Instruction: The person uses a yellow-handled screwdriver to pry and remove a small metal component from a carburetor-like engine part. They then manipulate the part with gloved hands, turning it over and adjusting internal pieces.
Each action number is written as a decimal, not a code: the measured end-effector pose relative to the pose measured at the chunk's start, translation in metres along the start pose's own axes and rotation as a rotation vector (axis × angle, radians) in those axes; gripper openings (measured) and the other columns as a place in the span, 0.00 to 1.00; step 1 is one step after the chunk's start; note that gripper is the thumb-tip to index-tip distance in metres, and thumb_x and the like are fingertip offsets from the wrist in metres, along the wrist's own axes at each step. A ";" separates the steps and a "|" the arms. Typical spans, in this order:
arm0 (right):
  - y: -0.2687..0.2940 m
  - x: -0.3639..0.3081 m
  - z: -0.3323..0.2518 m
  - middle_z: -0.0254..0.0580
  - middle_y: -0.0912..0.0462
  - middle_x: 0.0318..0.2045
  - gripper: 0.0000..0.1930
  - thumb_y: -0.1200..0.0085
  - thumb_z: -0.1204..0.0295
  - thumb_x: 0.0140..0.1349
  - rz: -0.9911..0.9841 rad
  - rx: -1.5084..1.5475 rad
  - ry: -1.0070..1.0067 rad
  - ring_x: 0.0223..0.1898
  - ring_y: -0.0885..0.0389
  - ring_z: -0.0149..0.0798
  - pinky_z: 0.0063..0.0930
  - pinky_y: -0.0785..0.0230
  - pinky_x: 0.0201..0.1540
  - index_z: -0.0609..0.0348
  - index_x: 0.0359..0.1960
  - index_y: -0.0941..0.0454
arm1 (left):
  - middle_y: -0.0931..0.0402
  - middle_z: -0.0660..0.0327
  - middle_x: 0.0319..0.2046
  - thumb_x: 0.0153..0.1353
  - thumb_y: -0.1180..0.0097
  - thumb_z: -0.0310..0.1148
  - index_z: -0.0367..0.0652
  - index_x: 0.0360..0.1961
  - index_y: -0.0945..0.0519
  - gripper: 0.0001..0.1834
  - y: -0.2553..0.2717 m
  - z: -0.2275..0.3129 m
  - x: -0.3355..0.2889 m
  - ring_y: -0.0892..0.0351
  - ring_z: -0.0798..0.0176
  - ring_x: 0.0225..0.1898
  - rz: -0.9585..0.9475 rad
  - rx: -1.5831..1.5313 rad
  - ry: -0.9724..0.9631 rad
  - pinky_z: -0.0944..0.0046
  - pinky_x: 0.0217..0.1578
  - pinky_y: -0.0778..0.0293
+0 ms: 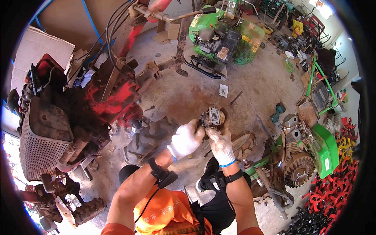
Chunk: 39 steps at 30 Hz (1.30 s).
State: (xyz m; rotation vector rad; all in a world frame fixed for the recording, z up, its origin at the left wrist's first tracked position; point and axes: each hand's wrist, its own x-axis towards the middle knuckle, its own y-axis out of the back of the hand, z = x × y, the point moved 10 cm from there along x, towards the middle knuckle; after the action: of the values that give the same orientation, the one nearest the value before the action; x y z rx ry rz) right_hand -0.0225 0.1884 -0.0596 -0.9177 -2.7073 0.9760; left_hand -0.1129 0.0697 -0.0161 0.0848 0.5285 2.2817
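A small, grimy metal carburetor (pixel 214 116) is held up in front of me, its flange with a round bore facing upward. My left hand (pixel 186 137), in a white knit glove, closes its fingers on the carburetor's lower left side. From below and the right, my right hand (pixel 221 145) grips it too, wearing a matching glove with a blue cuff edge. The fingertips meet near the carburetor's underside, and the gloves hide part of it. Whether a small tool is pinched there, I cannot tell.
A red tiller-like machine (pixel 113 94) with a perforated metal muffler guard (pixel 45 137) stands at left. Ahead is a green machine (pixel 219 43) with an engine. At right lie a partly dismantled engine (pixel 293 156), a teal power tool (pixel 278 112) and heaped red and black curved blades (pixel 327 192).
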 end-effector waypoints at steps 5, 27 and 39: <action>0.003 0.002 -0.001 0.40 0.30 0.72 0.55 0.35 0.91 0.60 0.028 -0.018 0.014 0.68 0.23 0.40 0.35 0.22 0.67 0.46 0.85 0.51 | 0.17 0.36 0.34 0.73 0.43 0.36 0.34 0.42 0.19 0.13 0.000 0.009 0.002 0.14 0.30 0.40 0.100 0.135 -0.194 0.40 0.42 0.20; 0.001 0.001 0.001 0.45 0.31 0.71 0.56 0.32 0.86 0.59 0.038 -0.132 0.057 0.68 0.24 0.41 0.38 0.26 0.71 0.55 0.85 0.55 | 0.16 0.35 0.34 0.73 0.45 0.36 0.34 0.45 0.19 0.14 0.001 0.008 -0.001 0.14 0.30 0.41 0.037 0.130 -0.080 0.40 0.43 0.20; 0.010 -0.003 -0.006 0.50 0.27 0.66 0.57 0.33 0.87 0.58 0.174 -0.092 -0.029 0.63 0.20 0.43 0.38 0.16 0.62 0.57 0.84 0.60 | 0.16 0.49 0.33 0.71 0.44 0.28 0.31 0.52 0.18 0.13 -0.005 0.006 -0.001 0.15 0.56 0.34 0.060 -0.054 -0.177 0.56 0.38 0.20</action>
State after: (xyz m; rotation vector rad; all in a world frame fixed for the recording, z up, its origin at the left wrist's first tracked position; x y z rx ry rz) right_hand -0.0131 0.1956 -0.0605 -1.1815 -2.7541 0.9070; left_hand -0.1077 0.0743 -0.0122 0.2765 0.3768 2.3176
